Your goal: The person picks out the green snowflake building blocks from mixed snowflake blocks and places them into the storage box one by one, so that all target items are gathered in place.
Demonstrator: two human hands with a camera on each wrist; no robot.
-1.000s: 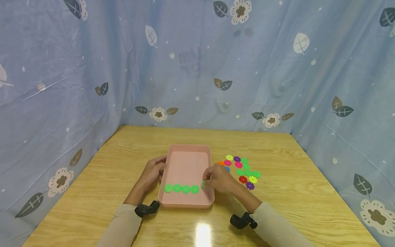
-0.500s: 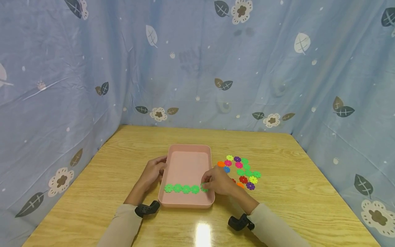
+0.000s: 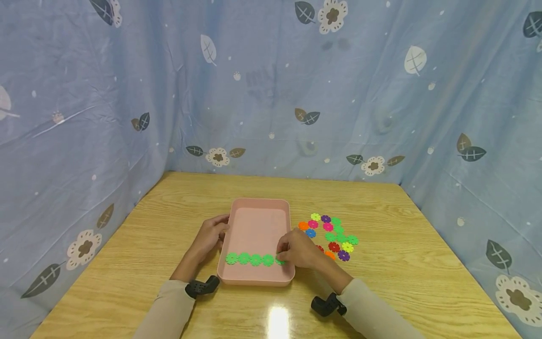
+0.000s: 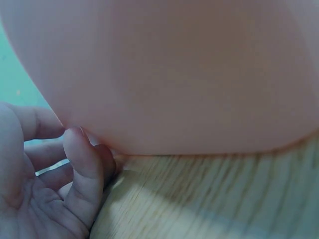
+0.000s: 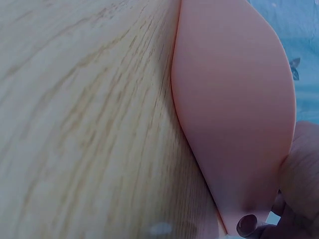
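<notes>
A pink rectangular tray (image 3: 257, 225) lies on the table in the head view. Along its near end runs a row of green flower-shaped plastic discs (image 3: 255, 260). My right hand (image 3: 299, 248) reaches over the tray's right wall and pinches another green flower disc (image 3: 279, 261) at the right end of that row; the fingers partly cover it. At the left wall my left hand (image 3: 210, 234) grips the tray's side. The left wrist view shows its thumb (image 4: 82, 154) against the pink outer wall. In the right wrist view the right hand (image 5: 301, 174) is bent over the rim.
Right of the tray lie loose flower discs in several colours, among them a red disc (image 3: 334, 247), a blue disc (image 3: 311, 233) and green discs (image 3: 340, 237). A blue patterned curtain (image 3: 271, 94) encloses the wooden table (image 3: 190, 188) at the back and sides.
My right hand has brought its green disc slightly down and left, to the level of the row, and barely moves over the last half second. The left hand and the tray stay put.
</notes>
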